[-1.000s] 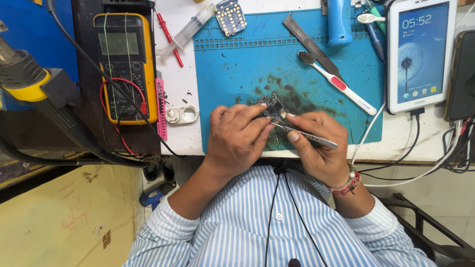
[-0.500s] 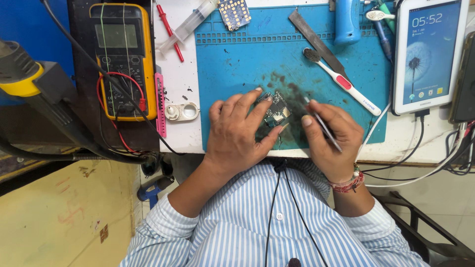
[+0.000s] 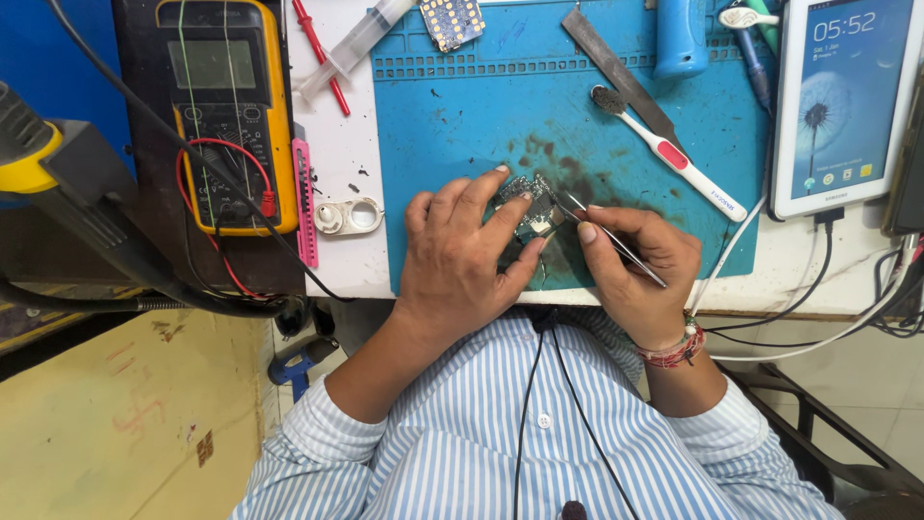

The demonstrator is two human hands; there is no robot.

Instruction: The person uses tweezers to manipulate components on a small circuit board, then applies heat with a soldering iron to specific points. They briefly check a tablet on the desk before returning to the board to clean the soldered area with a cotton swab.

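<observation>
Lower centre of the frame, nearest: a blue-and-white striped shirt point(image 3: 539, 433), soft woven cloth, with a thin dark cord down the front. Just above, a beaded bracelet point(image 3: 674, 349) on the wrist at the right.

At the middle of the frame, left hand point(image 3: 462, 255) curved over a small circuit board point(image 3: 532, 207), fingertips on its top edge and thumb under its near side, pinning it to the mat. Right hand point(image 3: 635, 270) pinched shut on slim steel tweezers point(image 3: 616, 246).

A second ago held out flat towards the right, well off the board; now swung in and tilted, tips at the board's right edge. Means the work has gone from holding and looking to touching the board. Possibly a tiny part between the tips, too small to tell.

Beneath both hands, a blue rubbery mat point(image 3: 462, 125), matte, ribbed along its top, smeared dark around the board.

Further up and right, a white and red toothbrush point(image 3: 664, 149) with grimy bristles, beside a flat grey metal strip point(image 3: 616, 63). At the right edge, a glossy white tablet point(image 3: 833, 101) with its screen lit and a cable plugged in.

Left of the mat, a white plastic ring piece point(image 3: 348, 217) and a pink stick-like tool point(image 3: 306, 202). Upper left, a yellow-cased multimeter point(image 3: 226, 106) wound with red and black leads. Top centre, a clear syringe point(image 3: 356, 43) and a small studded board point(image 3: 450, 16).
</observation>
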